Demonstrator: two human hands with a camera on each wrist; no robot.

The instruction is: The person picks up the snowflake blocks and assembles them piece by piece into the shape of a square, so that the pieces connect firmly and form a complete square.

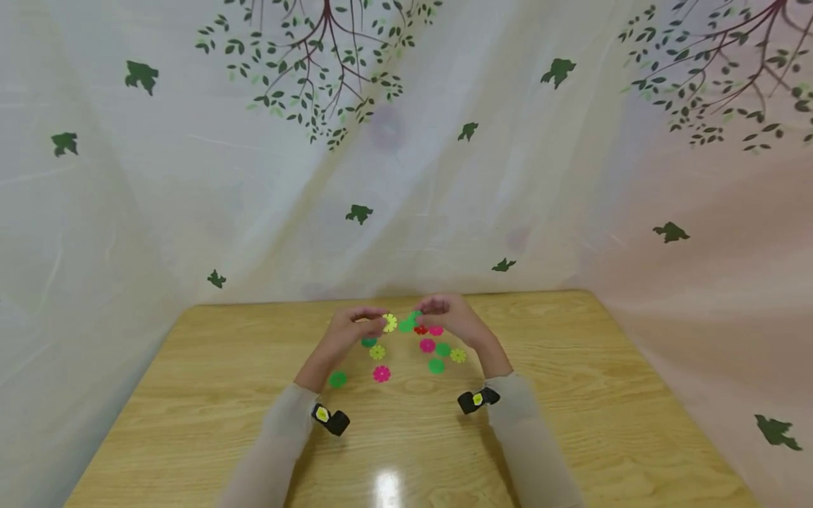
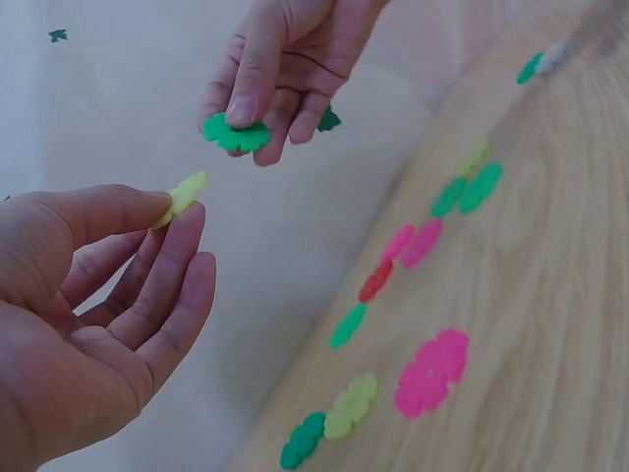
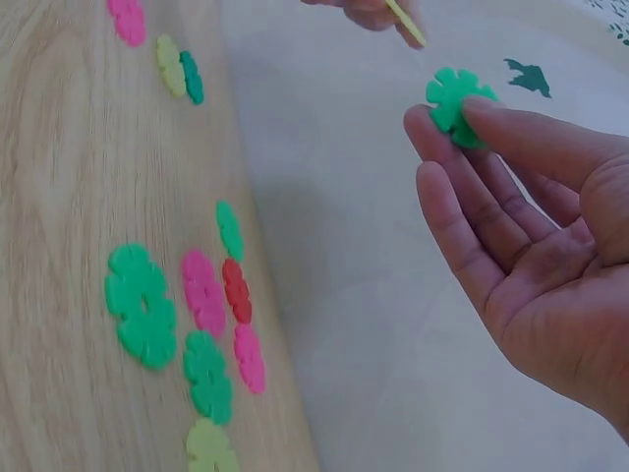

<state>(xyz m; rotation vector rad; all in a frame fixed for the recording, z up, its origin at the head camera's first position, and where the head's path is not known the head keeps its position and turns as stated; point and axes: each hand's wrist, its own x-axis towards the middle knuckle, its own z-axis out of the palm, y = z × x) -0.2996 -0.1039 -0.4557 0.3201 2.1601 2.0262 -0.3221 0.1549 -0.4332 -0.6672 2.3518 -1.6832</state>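
My left hand (image 1: 348,330) is raised over the far part of the table and pinches a yellow notched flower-shaped disc (image 1: 390,323) between thumb and fingers. Opposite it, my right hand (image 1: 454,322) pinches a green notched disc (image 3: 450,96) in the same way. In the left wrist view the yellow disc (image 2: 183,197) is seen nearly edge-on, a short gap away from the green disc (image 2: 234,136). The two discs do not touch.
Several loose discs lie flat on the wooden table (image 1: 571,423): a pink disc (image 1: 381,374), a green disc (image 1: 338,379), a yellow disc (image 1: 458,355) and a red disc (image 3: 236,290) among them. A pale curtain (image 1: 286,212) with leaf prints hangs behind the table's far edge.
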